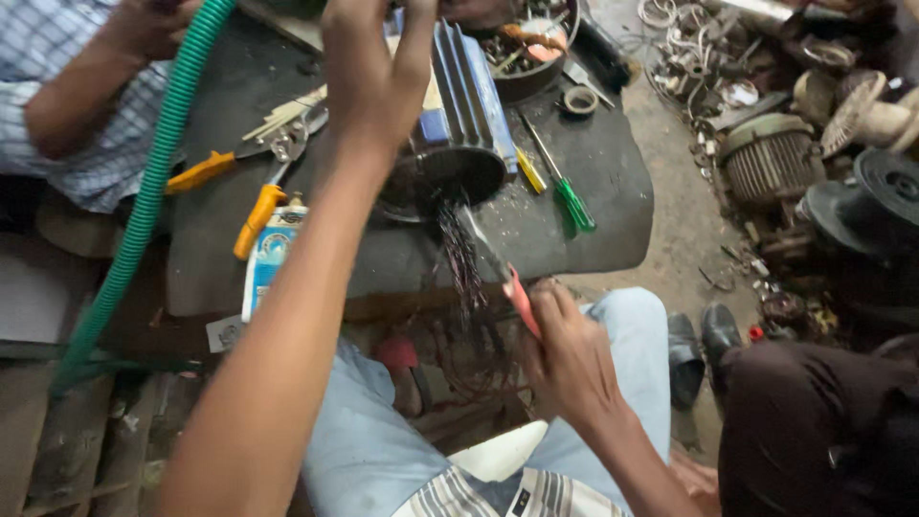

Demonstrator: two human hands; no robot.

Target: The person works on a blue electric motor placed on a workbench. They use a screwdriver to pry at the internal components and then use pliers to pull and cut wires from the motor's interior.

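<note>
Left hand (375,72) fingers clamp the ribbed blue metal motor housing (459,115) on the dark worktop (613,191) (heavy, I'd judge; hold its fins); right hand (567,356) grips a red-handled blade (500,273) among dangling stiff wires (466,278).

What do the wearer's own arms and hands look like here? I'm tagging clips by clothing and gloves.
Both are bare: no gloves and no sleeves in view. The left hand sits at the end of a long, uncovered forearm, and the right hand likewise shows a bare wrist and forearm. No rings, watch or bands are visible on either.
</note>
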